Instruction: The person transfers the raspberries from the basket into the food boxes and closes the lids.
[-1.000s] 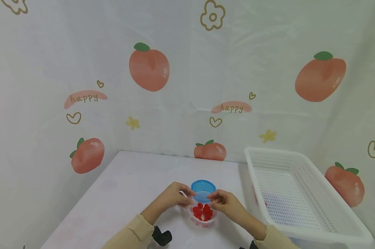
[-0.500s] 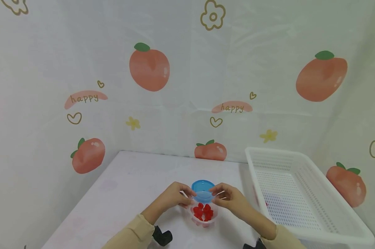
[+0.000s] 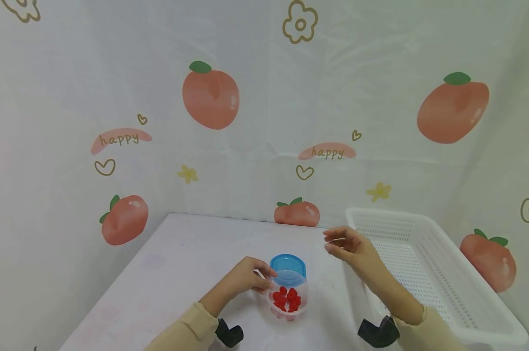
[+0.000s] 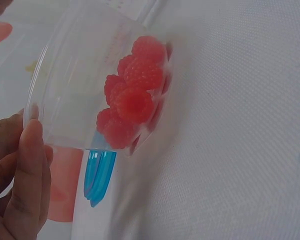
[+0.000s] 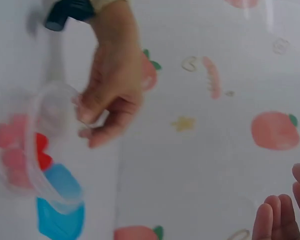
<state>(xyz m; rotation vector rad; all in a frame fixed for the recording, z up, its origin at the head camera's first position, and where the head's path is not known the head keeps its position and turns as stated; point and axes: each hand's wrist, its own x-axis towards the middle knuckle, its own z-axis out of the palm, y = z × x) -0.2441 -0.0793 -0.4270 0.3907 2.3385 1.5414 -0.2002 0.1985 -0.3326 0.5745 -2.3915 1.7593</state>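
A clear round plastic tub stands upright on the table, with several red raspberries at its bottom. My left hand pinches the tub's rim at its left side between thumb and fingers; the left wrist view shows this close up. Directly behind the tub is a translucent blue lid or shallow dish, partly seen through the tub's wall. My right hand hangs in the air to the right of the tub, fingers loosely bent and holding nothing. In the right wrist view its fingers show at the lower right corner.
A large white perforated plastic basket stands on the right, partly behind my right forearm. A printed cloth with peaches hangs behind the white table. Black wrist devices sit near both sleeves.
My right hand has left the tub's right side and moved up and to the right, near the basket. My left hand keeps its place at the rim; the tub and raspberries look unmoved.
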